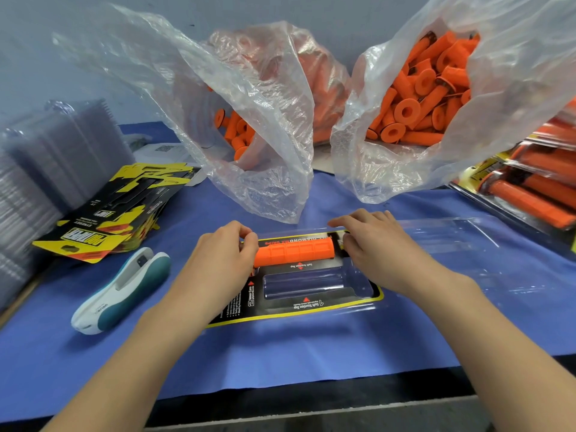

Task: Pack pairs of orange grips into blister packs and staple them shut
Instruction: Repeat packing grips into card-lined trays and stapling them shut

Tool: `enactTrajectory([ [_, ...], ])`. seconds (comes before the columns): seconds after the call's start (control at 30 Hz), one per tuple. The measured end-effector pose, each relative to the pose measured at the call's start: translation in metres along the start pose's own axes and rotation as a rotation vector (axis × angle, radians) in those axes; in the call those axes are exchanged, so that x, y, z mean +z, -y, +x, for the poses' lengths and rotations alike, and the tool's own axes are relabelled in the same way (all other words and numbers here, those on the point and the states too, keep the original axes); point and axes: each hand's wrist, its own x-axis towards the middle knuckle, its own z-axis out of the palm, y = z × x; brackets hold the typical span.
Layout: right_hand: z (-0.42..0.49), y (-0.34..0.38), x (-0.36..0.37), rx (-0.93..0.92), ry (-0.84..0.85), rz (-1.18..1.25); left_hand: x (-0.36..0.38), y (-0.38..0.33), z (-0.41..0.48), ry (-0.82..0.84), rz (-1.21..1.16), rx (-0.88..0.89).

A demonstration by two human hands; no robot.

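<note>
A clear plastic blister pack with a black-and-yellow printed card (311,307) lies open on the blue cloth (280,347) that covers the bench, in the middle between the person's forearms. One orange ribbed rubber handlebar grip (294,252) sits crosswise in the farther of its two cavities; the nearer cavity (304,283) lies open.

The left hand (224,254) has its grip closed round the left end of the orange piece, fingers curled over it. The right hand (371,241) holds the right end the same way, fingertips bent down onto it. The pack's clear hinged lid (452,238) lies flat to the right, just beside the right wrist.

A white-and-teal stapler (121,288) lies slantwise near the left forearm, apart from it. Behind it a fanned stack of black-and-yellow cards (115,210) leans toward a tall stack of clear blister shells (46,169) at the left edge.

Two crumpled clear plastic bags of loose orange pieces stand behind the hands: the middle bag (249,129) hangs its lower edge near the knuckles, the right bag (420,98) near the lid's far edge. Finished packs (536,188) are piled at the right edge, well apart from the right hand. Bare cloth runs from the pack to the bench's dark front edge (311,397).
</note>
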Motion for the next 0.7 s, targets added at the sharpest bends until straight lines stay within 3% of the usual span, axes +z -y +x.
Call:
enactTrajectory([
  [0.37, -0.001, 0.0, 0.001, -0.012, 0.004, -0.026, -0.003, -0.003, -0.002, -0.033, 0.072, 0.036],
  [0.53, -0.003, 0.0, -0.001, -0.012, -0.005, -0.029, -0.016, 0.007, 0.002, -0.154, 0.015, 0.026],
  [0.7, -0.009, 0.012, -0.011, -0.095, -0.186, 0.078, -0.031, 0.029, 0.009, -0.091, 0.056, -0.016],
])
